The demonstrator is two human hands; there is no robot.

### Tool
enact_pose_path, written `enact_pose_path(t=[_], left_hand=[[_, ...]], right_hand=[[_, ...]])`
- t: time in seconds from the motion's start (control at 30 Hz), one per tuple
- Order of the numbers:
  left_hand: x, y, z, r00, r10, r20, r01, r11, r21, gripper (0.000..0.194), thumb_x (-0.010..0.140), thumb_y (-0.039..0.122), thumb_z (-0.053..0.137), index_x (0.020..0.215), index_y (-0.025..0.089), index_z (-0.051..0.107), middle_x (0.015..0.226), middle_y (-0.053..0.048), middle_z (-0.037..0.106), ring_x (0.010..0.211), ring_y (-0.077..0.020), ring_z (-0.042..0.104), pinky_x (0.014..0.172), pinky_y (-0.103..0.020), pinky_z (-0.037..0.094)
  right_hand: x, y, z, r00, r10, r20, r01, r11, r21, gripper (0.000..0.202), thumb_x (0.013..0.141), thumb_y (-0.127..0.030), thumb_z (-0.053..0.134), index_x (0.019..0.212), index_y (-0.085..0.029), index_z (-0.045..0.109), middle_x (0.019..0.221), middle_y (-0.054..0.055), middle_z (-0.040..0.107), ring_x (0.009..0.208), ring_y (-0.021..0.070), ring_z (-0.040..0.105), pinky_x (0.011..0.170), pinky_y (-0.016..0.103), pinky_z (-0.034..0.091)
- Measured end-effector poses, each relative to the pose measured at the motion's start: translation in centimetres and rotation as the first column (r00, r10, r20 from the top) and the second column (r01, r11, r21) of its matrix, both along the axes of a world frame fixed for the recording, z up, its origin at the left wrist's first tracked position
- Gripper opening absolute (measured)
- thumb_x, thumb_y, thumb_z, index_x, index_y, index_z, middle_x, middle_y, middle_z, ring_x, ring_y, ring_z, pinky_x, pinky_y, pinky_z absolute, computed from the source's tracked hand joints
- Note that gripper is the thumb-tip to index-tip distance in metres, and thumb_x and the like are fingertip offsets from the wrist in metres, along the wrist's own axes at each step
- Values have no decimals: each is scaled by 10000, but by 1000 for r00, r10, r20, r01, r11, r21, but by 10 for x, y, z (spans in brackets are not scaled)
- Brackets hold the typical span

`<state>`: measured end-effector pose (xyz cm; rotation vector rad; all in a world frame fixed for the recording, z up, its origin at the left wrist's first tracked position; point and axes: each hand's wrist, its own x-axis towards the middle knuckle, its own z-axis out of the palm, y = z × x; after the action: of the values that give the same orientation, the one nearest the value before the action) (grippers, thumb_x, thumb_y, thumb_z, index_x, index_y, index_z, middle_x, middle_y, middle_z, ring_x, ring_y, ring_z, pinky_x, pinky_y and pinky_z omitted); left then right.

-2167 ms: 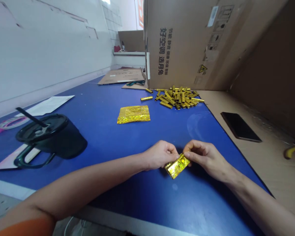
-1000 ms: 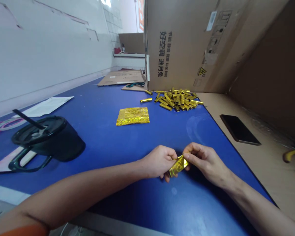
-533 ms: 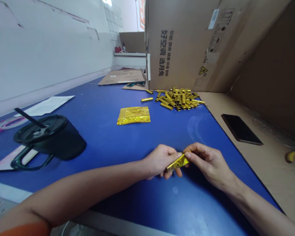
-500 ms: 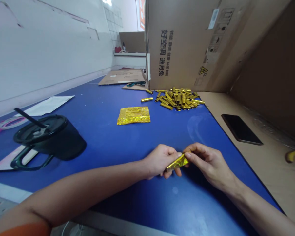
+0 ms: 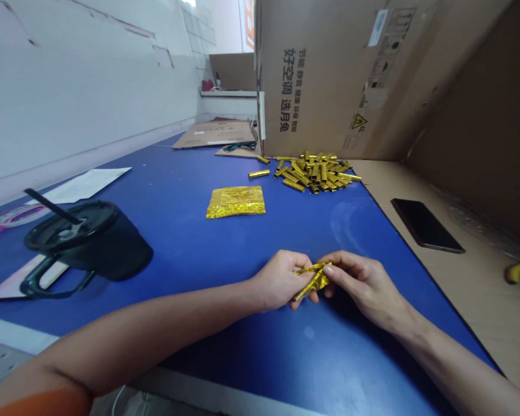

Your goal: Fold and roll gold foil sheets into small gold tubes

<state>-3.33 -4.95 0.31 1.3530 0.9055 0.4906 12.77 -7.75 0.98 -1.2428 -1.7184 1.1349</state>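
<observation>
A piece of shiny gold foil [image 5: 315, 281] is held between both hands above the blue table, near its front. My left hand [image 5: 283, 280] grips the foil's left side, its fingers curled around and under it. The thumb and fingers of my right hand [image 5: 360, 284] pinch the right end. Beyond the hands lies a flat stack of gold foil sheets [image 5: 236, 202]. Farther back is a pile of short gold foil tubes [image 5: 314, 173], with one separate tube [image 5: 259, 173] to its left.
A dark lidded mug [image 5: 91, 240] with a straw stands at the left, near white paper [image 5: 84, 185] and a tape roll [image 5: 19, 216]. A phone [image 5: 427, 225] rests on cardboard at the right. A large carton [image 5: 329, 75] rises behind the pile.
The foil between my hands has opened out, with a folded edge now raised along its top. My left thumb and my right hand have shifted slightly; the stack and tubes look unchanged.
</observation>
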Motion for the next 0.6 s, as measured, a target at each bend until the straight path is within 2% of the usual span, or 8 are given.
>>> enact_pose_path(t=[0.2, 0.47, 0.6], left_hand=[[0, 0, -1, 999, -32, 14, 32, 999, -29, 249, 690, 359, 568, 654, 137, 460, 520, 21, 573, 281, -29, 398, 274, -137, 245], [1, 1, -4, 994, -41, 102, 50, 995, -85, 117, 728, 228, 534, 722, 134, 466, 589, 8, 608, 310, -34, 455, 297, -130, 302], [-1, 2, -1, 981, -127, 144, 154, 969, -196, 124, 781, 257, 470, 772, 133, 462, 581, -13, 610, 315, -61, 484, 298, -140, 308]], right_hand=[[0, -1, -3, 1000, -24, 12, 23, 1000, 6, 248, 801, -382, 458, 732, -160, 543, 568, 12, 570, 497, 107, 501, 507, 248, 403], [0, 1, -6, 996, -84, -38, 84, 996, -19, 250, 784, -392, 480, 688, -166, 524, 481, -26, 503, 427, 84, 430, 432, 219, 342], [1, 1, -5, 988, -141, -67, 141, 990, -3, 242, 770, -391, 501, 676, -169, 522, 485, -28, 499, 422, 83, 421, 430, 218, 334]])
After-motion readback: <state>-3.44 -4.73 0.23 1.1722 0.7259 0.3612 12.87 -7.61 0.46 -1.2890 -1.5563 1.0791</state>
